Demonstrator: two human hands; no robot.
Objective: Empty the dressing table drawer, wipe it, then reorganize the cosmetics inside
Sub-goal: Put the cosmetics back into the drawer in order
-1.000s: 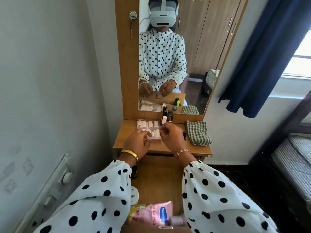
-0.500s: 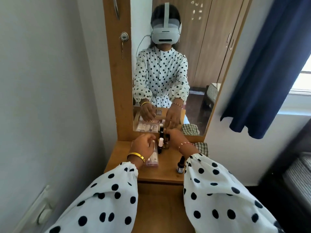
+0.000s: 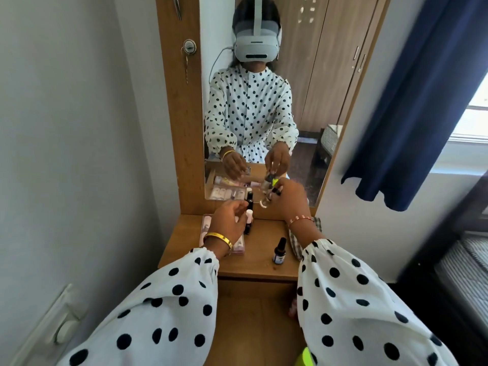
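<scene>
Cosmetics crowd the tabletop [image 3: 258,260] by the mirror [image 3: 303,101]. Right hand [image 3: 289,200] pinches small bottles there; left hand [image 3: 228,220] hovers, curled, grip unclear. Dropper bottle [image 3: 279,250] stands alone near front edge.

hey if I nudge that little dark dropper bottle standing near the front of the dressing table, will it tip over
Probably, if pushed high: the dropper bottle stands tall and narrow on a small base. It looks small, so likely light. On its side its round body would probably roll on the smooth tabletop.
</scene>
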